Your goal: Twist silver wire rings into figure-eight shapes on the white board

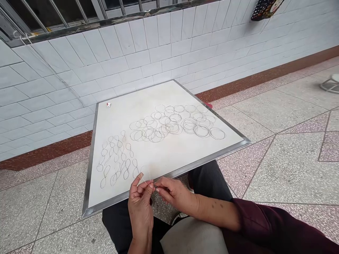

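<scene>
A thin wire loop [150,173] is pinched between my two hands at the table's near edge. My left hand [141,197] closes thumb and fingers on its left side, palm turned up. From the right, my right hand [173,192] grips the wire close to my left thumb; my fingers hide the exact spot. Just beyond lie several wires twisted into figure-eights [126,169] on the left part of the white table [164,158]. Plain round wire rings [202,131] overlap in a broad cluster across the middle and right.
A metal strip [169,175] edges the tabletop. At its far left corner sits a small white and red item [108,105]. Behind stands a white tiled wall [148,67] with a barred window [66,14]. A stool [332,83] is at far right.
</scene>
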The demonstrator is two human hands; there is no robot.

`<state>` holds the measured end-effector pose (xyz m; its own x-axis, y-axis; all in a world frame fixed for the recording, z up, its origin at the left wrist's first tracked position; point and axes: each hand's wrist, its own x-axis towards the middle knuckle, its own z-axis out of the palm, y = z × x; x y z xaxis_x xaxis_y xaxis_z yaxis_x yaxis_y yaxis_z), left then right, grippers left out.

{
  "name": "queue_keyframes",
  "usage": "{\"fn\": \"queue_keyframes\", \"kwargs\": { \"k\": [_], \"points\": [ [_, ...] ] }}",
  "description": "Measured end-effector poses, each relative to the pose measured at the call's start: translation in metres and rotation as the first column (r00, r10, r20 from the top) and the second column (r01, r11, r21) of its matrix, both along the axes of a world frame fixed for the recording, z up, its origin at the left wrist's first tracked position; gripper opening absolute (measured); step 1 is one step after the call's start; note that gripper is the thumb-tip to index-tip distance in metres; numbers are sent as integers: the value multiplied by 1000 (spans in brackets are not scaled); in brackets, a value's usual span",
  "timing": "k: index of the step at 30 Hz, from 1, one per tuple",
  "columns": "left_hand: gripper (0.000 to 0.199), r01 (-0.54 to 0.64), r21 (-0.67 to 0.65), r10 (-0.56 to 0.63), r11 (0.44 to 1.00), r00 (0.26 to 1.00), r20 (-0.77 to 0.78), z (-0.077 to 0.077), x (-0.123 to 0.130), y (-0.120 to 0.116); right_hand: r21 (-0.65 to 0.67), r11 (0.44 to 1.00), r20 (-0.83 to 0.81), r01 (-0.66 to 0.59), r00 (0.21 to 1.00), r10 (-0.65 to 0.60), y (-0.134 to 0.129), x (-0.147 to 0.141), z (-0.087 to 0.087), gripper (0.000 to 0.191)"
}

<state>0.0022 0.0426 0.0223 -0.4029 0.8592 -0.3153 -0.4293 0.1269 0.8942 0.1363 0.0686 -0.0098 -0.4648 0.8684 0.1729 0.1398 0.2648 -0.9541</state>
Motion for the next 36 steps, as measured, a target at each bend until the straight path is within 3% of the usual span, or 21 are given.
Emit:
{"fn": "queue_keyframes", "kwargs": {
  "k": [13, 16, 18, 20, 24, 28, 36],
  "points": [
    [67, 26, -13, -27, 1000, 999, -43, 0, 0, -5, 71, 997, 18, -7, 1000, 6, 2, 4, 1, 14],
    [70, 68, -27, -70, 997, 994, -88, 4, 0, -7, -132, 991, -97, 35, 994, -48, 8, 7, 6, 22],
    [73, 102, -37, -106, 994, 988, -116, 7, 1, -8, -312, 949, -189, -36, 982, -25, 13, 11, 10, 30],
    [77, 163, -60, -170, 985, 974, -147, 10, 3, -9, -412, 900, -270, -142, 962, 28, 18, 14, 14, 37],
    [85, 277, -116, -295, 954, 937, -186, 14, 8, -11, -461, 845, -398, -272, 914, 77, 23, 16, 17, 40],
    [88, 295, -157, -321, 942, 931, -175, 14, 11, -11, -510, 811, -455, -287, 890, 28, 24, 12, 15, 36],
    [89, 275, -183, -304, 944, 940, -157, 11, 14, -7, -459, 870, -410, -183, 912, -24, 24, 9, 9, 40]
  ]
}}
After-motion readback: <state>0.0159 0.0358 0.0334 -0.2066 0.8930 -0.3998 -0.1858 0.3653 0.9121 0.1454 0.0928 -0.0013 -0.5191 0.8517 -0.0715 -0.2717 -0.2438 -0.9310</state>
